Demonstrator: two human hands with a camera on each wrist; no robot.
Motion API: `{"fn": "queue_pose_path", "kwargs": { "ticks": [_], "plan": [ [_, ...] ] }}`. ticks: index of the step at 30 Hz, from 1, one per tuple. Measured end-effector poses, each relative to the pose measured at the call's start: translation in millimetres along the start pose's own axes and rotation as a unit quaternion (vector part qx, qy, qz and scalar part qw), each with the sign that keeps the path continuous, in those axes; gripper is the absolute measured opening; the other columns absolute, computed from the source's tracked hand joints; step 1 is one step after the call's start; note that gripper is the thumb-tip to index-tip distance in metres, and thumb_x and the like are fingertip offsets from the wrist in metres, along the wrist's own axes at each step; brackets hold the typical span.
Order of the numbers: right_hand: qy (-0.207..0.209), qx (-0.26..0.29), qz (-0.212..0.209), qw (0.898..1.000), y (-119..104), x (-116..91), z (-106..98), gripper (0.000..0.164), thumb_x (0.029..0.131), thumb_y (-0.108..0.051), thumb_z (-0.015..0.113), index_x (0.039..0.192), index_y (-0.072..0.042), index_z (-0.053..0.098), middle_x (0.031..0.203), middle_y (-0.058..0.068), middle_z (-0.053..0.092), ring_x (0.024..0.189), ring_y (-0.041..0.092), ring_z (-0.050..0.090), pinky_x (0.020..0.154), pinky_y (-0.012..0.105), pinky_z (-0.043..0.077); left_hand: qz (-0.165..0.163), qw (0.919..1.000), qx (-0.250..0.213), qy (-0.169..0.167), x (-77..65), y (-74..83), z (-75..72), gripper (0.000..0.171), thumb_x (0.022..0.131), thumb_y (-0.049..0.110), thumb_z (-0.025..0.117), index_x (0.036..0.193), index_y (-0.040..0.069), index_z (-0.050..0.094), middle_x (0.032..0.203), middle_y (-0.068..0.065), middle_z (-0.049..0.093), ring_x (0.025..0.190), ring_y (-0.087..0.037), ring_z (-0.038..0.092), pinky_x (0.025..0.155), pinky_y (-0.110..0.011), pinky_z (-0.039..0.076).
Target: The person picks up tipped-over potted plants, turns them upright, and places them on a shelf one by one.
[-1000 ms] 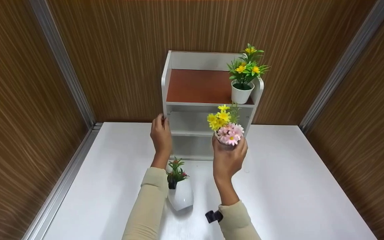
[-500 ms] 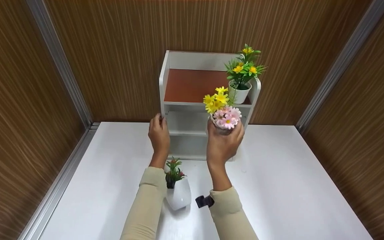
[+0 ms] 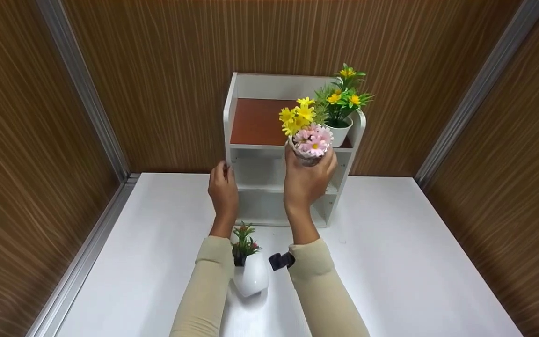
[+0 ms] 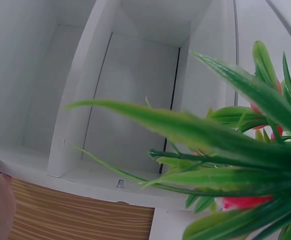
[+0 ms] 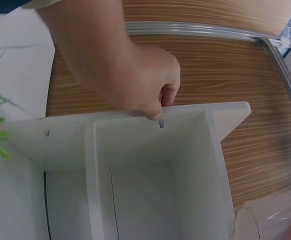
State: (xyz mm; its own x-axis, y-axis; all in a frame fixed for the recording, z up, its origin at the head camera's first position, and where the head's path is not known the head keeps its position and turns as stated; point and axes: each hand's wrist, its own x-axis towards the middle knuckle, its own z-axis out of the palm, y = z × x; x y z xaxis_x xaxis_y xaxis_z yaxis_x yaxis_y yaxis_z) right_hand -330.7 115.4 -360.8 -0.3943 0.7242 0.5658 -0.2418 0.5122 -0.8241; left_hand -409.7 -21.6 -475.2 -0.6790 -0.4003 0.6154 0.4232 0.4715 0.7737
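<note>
In the head view my right hand (image 3: 308, 180) grips a flower pot (image 3: 308, 160) with yellow and pink artificial flowers (image 3: 314, 140), raised before the top board of a small white shelf (image 3: 260, 147). The right wrist view catches only the see-through side of this pot (image 5: 273, 215) at its lower right. My left hand (image 3: 223, 189) holds the front edge of the shelf's left side panel, thumb on the inner face in the right wrist view. On the red-brown top board (image 3: 260, 121) stands a white pot (image 3: 339, 133) with green leaves and yellow flowers, at the right end.
A white angular pot (image 3: 253, 278) with a red-flowered plant (image 3: 244, 241) stands on the white table (image 3: 391, 262), by my left forearm. Its leaves (image 4: 210, 145) fill much of the left wrist view. Wood-patterned walls (image 3: 157, 93) enclose the table behind and on both sides.
My right hand has carried the flower pot upward and slightly left, from before the middle compartment to near the top board's height. The left hand keeps its hold on the side panel.
</note>
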Motion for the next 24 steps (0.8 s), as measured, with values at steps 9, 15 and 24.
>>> {"fn": "queue_pose_path", "kwargs": {
  "ticks": [9, 15, 24],
  "plan": [
    [-0.019, 0.002, 0.002, 1.0, -7, -3, 11, 0.088, 0.075, -0.038, 0.089, 0.145, -0.004, 0.048, 0.142, 0.014, 0.051, 0.125, 0.027, 0.053, 0.09, 0.047, 0.055, -0.006, 0.9999, -0.01, -0.011, -5.2, -4.3, -0.9, 0.03, 0.103, 0.016, 0.059, 0.13, 0.004, 0.062, 0.12, -0.013, 0.065, 0.113, -0.026, 0.063, 0.097, -0.039, 0.055],
    [-0.017, 0.012, 0.004, 1.0, -12, 4, 11, 0.086, 0.074, -0.034, 0.09, 0.144, -0.005, 0.048, 0.141, 0.015, 0.051, 0.128, 0.028, 0.053, 0.093, 0.048, 0.054, 0.0, 0.9999, -0.01, -0.01, -5.1, -5.2, -0.6, 0.029, 0.104, 0.017, 0.058, 0.129, 0.003, 0.062, 0.118, -0.014, 0.065, 0.111, -0.026, 0.064, 0.094, -0.039, 0.056],
    [-0.006, 0.006, -0.015, 1.0, -16, 17, 22, 0.084, 0.075, -0.034, 0.09, 0.141, -0.002, 0.049, 0.14, 0.017, 0.052, 0.127, 0.029, 0.053, 0.097, 0.046, 0.053, 0.005, 0.9999, -0.002, -0.01, -3.6, -7.1, 0.7, 0.029, 0.105, 0.017, 0.057, 0.129, 0.002, 0.061, 0.117, -0.014, 0.064, 0.111, -0.025, 0.063, 0.096, -0.036, 0.056]
  ]
}}
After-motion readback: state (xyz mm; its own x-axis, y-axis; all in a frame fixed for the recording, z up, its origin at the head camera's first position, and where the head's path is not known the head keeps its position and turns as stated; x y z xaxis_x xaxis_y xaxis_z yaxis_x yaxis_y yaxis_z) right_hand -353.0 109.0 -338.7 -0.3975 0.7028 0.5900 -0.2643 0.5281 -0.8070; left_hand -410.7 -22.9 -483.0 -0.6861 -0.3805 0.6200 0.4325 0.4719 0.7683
